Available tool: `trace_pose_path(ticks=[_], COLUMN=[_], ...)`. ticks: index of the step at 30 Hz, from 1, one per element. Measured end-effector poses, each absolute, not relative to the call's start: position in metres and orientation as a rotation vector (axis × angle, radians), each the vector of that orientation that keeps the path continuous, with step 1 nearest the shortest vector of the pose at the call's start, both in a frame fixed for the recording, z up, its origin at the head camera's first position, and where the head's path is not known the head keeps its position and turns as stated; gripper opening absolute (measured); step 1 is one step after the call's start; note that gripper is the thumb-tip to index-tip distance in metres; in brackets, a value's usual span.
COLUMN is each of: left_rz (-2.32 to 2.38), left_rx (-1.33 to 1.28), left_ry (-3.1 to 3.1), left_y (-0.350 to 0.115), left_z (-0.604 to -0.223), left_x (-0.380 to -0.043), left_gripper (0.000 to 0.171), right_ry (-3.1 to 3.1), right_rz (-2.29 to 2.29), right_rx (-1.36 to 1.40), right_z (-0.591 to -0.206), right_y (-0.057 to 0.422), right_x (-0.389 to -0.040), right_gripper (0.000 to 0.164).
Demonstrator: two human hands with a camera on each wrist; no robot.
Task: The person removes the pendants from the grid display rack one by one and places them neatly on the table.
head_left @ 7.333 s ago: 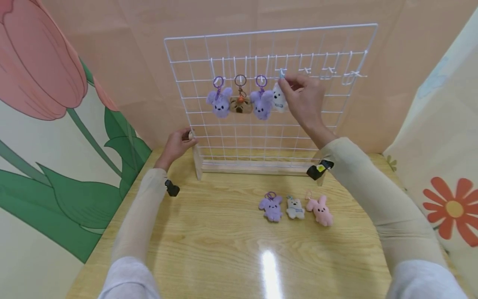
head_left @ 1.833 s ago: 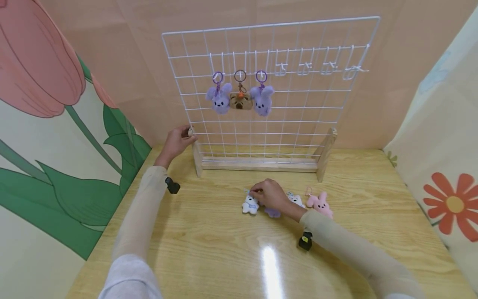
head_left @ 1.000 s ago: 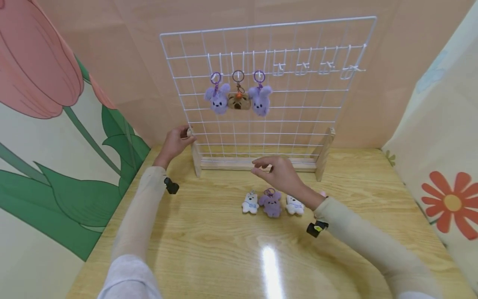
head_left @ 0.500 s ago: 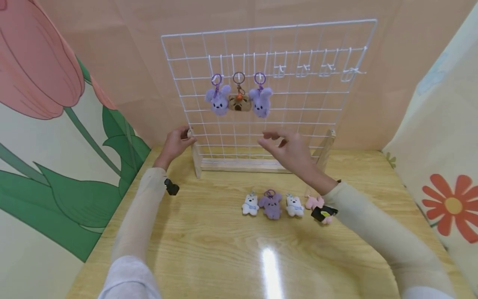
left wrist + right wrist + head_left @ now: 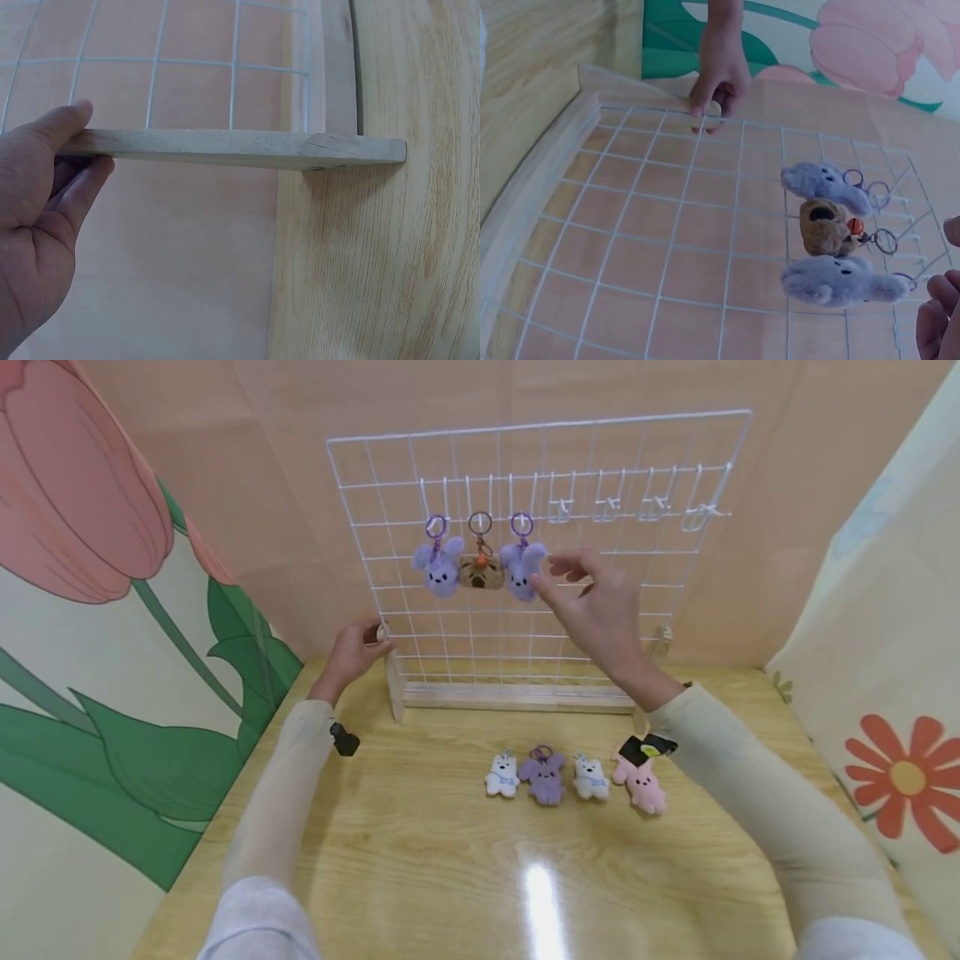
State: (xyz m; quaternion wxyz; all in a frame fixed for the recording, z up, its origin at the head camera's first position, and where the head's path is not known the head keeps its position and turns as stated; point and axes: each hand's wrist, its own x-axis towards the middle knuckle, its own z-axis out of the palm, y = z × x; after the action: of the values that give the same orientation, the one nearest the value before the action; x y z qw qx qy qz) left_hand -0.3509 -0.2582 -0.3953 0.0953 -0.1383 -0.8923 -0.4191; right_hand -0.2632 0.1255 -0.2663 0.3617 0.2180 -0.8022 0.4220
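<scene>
My left hand [image 5: 349, 658] grips the wooden side post [image 5: 225, 144] of a white wire grid rack [image 5: 480, 647], thumb on one face and fingers on the other. My right hand [image 5: 603, 614] is raised before the grid, thumb and forefinger parted with nothing between them. Its thumb tip is nearest the right-hand purple plush keychain [image 5: 522, 572]; whether they touch I cannot tell. Left of that hang a brown bear keychain [image 5: 480, 573] and another purple plush keychain [image 5: 438, 568], each by its ring from a hook. The right wrist view shows these three plushes side-on.
Several bare white hooks [image 5: 609, 506] line the grid's right side. On the wooden table [image 5: 405, 860] lie a white bear keychain [image 5: 502, 777], a purple one [image 5: 543, 778], a second white bear [image 5: 591, 778] and a pink one [image 5: 645, 789], partly covered by the wrist camera [image 5: 637, 750].
The white bear keychain my right hand held at the fourth hook now lies leftmost on the table, released. That hand has risen to the grid. My left hand stays on the post.
</scene>
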Motion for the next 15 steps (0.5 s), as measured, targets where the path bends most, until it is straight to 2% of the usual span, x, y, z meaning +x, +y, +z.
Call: trace_pose_path(ticks=[7, 15], left_rz=[-1.267, -1.279], left_rx=[-0.392, -0.384], left_ry=[-2.644, -2.656], left_y=[-0.258, -0.257], left_z=[-0.393, -0.394], left_x=[-0.348, -0.348], left_gripper=[0.04, 0.046], right_ry=[-2.131, -2.213], right_rz=[1.11, 1.167], right_rx=[0.478, 0.442], right_z=[-0.25, -0.246], right_y=[0.123, 0.117], right_x=[-0.281, -0.299], right_gripper=[0.043, 0.043])
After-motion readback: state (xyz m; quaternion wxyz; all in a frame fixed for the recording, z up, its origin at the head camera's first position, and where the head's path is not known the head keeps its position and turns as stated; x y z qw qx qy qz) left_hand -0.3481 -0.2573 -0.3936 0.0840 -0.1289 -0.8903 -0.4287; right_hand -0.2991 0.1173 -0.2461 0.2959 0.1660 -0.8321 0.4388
